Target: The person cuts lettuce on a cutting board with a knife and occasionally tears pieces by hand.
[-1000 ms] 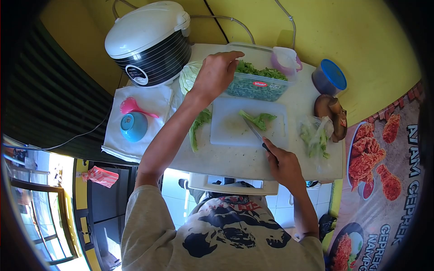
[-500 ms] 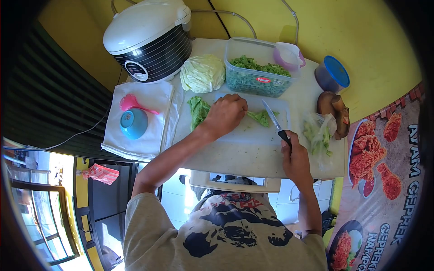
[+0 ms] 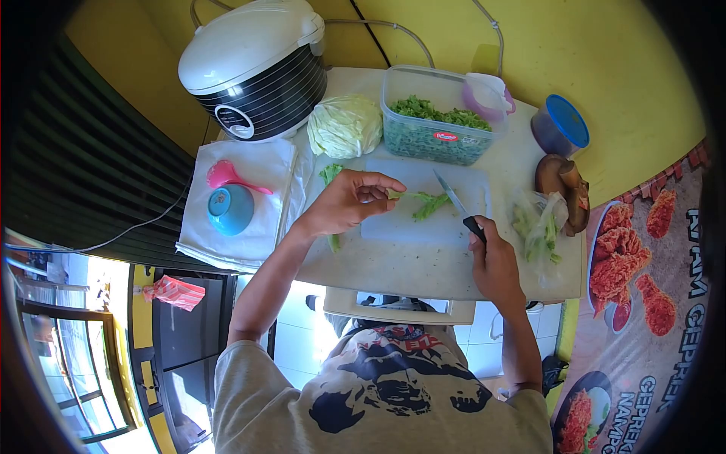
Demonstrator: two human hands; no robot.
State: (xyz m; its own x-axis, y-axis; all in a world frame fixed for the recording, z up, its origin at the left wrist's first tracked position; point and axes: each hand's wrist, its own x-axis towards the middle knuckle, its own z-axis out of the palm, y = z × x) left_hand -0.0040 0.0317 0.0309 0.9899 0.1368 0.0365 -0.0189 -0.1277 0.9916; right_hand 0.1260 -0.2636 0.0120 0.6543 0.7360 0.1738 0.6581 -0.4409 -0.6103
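My left hand [image 3: 346, 201] pinches the end of a green leafy stalk [image 3: 423, 203] that lies on the white cutting board [image 3: 423, 224]. My right hand [image 3: 493, 261] grips the black handle of a knife [image 3: 455, 203], its blade angled over the board just right of the stalk. More green leaves [image 3: 330, 175] lie at the board's left edge, partly hidden under my left hand.
A clear tub of chopped greens [image 3: 435, 127], a cabbage [image 3: 344, 125] and a rice cooker [image 3: 253, 64] stand at the back. A bag of greens [image 3: 537, 225], brown bowls [image 3: 563, 185] and a blue-lidded jar [image 3: 560, 127] sit right. A blue bowl [image 3: 229, 209] and pink scoop [image 3: 227, 176] rest on a cloth left.
My left hand came back from the tub of chopped greens to the board and took hold of the stalk. The knife lifted off the board and swung to the stalk's right.
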